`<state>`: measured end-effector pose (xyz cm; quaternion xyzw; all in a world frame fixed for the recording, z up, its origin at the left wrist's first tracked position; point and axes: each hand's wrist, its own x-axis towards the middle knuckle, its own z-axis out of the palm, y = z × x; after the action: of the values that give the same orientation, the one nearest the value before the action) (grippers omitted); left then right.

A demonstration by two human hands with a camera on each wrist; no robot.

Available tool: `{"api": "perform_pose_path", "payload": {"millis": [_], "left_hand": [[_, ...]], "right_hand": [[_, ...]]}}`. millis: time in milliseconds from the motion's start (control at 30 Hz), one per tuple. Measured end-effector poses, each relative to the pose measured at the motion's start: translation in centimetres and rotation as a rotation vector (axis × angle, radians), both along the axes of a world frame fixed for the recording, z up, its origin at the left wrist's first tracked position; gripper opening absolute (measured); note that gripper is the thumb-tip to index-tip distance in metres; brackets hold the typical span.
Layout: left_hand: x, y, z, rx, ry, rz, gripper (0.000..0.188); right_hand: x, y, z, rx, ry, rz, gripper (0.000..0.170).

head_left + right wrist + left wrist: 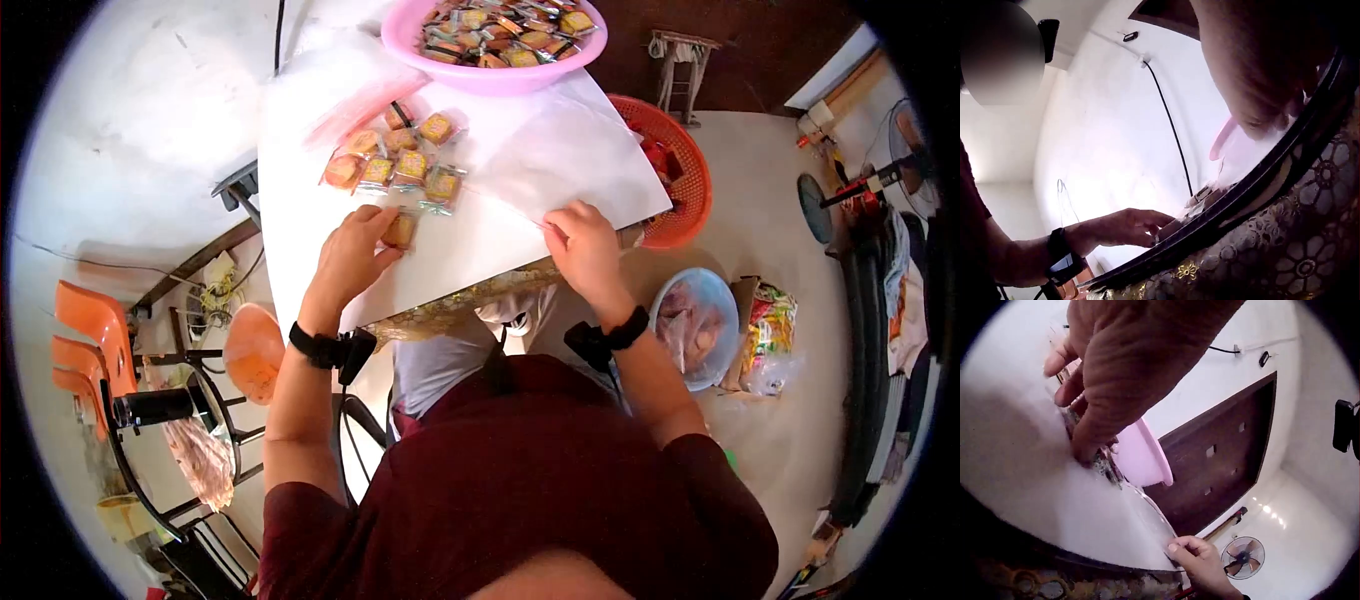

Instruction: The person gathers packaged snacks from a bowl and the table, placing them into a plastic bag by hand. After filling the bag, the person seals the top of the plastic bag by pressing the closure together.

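Observation:
In the head view my left hand (350, 255) holds a small wrapped cake (401, 232) at the table's near edge, thumb on one side and fingers on the other. Just beyond it lies a cluster of several more wrapped cakes (410, 168), yellow and brown in clear packets. My right hand (585, 248) pinches the near edge of a clear plastic bag (560, 145) spread flat on the white tabletop (480, 245). In the left wrist view, the left hand (1129, 381) hides much of the packets. The right hand's fingertips are partly hidden in the right wrist view.
A pink basin (495, 78) heaped with wrapped cakes stands at the table's far side. Pinkish plastic bags (365, 105) lie left of it. On the floor to the right are an orange basket (695, 190), a blue basin (728, 320) and a cardboard box (742, 350).

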<state>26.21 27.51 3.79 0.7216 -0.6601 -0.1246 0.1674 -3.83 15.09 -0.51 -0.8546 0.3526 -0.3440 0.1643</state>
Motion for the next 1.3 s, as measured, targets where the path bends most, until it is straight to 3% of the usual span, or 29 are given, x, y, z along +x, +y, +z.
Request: {"api": "perform_pose_path", "payload": {"millis": [67, 167, 267, 367, 467, 533, 633, 733, 933, 1133, 1300], "left_hand": [[-0.4, -0.2, 0.0, 0.007, 0.029, 0.055, 0.047], [-0.4, 0.0, -1.2, -0.218, -0.076, -0.014, 0.039], [-1.4, -0.5, -0.3, -0.054, -0.034, 0.02, 0.035], [-2.6, -0.5, -0.1, -0.109, -0.022, 0.007, 0.025], [-4.7, -1.0, 0.0, -0.262, 0.198, -0.063, 0.014], [-7.0, -1.8, 0.0, -0.446, 0.216, -0.107, 0.01], [-9.4, -2.7, 0.0, -0.42, 0.227, -0.169, 0.008], [-9.3, -2.7, -2.2, -0.49, 0.038, -0.106, 0.022], [-10.3, -1.1, -2.5, -0.279, -0.173, -0.067, 0.049], [-9.6, -1.4, -2.3, -0.208, -0.063, -0.119, 0.049], [-9.8, -1.6, -2.5, -0.295, -0.148, -0.172, 0.046]], "right_hand": [[0.3, 0.2, 0.2, 0.033, 0.007, 0.002, 0.007], [0.5, 0.3, 0.2, -0.033, -0.047, -0.012, 0.005], [0.7, 0.4, 0.8, -0.105, -0.073, -0.007, 0.007], [0.8, 0.4, 1.5, -0.153, -0.099, -0.002, 0.008], [0.8, 0.7, 1.8, -0.117, -0.149, 0.009, 0.009], [0.9, 0.9, 1.7, -0.07, -0.176, 0.022, 0.008], [1.0, 1.0, 1.1, -0.035, -0.194, 0.035, 0.006], [1.1, 0.6, -0.2, -0.036, -0.2, 0.051, 0.006], [1.4, 0.0, -1.7, 0.016, -0.196, 0.039, 0.007], [1.1, 0.0, -1.2, 0.037, -0.215, 0.044, 0.009], [1.0, 0.1, -1.5, 0.109, -0.268, 0.041, 0.01]]}}
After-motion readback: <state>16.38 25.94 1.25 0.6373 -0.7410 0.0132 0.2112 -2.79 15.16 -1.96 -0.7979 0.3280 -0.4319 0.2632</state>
